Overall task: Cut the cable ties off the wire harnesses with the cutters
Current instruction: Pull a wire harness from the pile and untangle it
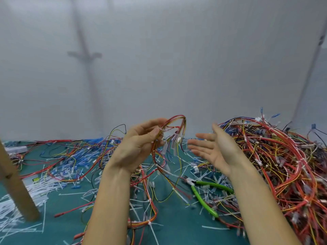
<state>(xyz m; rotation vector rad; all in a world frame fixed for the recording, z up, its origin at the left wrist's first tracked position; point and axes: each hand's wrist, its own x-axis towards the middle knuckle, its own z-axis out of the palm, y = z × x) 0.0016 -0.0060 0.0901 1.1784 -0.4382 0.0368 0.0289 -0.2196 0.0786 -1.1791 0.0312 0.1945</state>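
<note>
While the left hand [139,145] pinches a raised red-and-yellow wire harness [174,128], the right hand [212,147] hangs spread and empty; green-handled metal cutters [212,185] lie nearer it, below on the teal table [177,230], handles pointing near-right.

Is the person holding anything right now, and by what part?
The left hand pinches a wire harness near the top of its raised loop. The right hand is open and holds nothing. The green-handled cutters lie on the table.

Left hand [139,144] pinches raised wire harness [174,128]; right hand [214,147] open beside it; green cutters [203,195] on table.
</note>
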